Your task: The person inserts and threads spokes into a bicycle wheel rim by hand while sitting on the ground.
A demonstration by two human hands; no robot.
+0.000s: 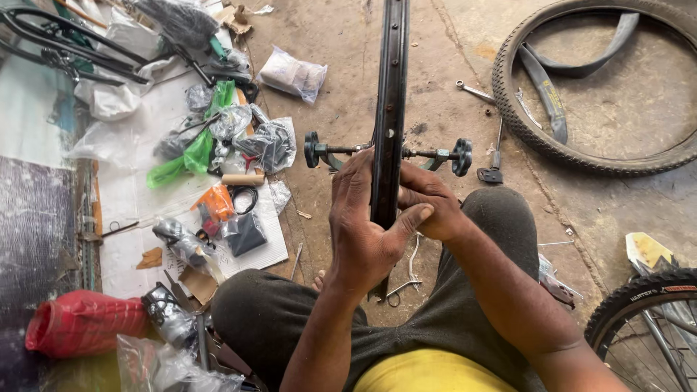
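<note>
Black wheel rim (390, 109) stands upright, gripped between both hands (396, 218).

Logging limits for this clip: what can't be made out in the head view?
- Rim: seen edge-on, top cut by the frame edge; spokes not visible.
- Left hand and right hand: their fingers wrap the rim, hiding its near section.
- Plastic bags: crumpled, contents unclear.
- Wheel: cut off by the right and bottom edges.
- Small tools: too small to identify.
</note>
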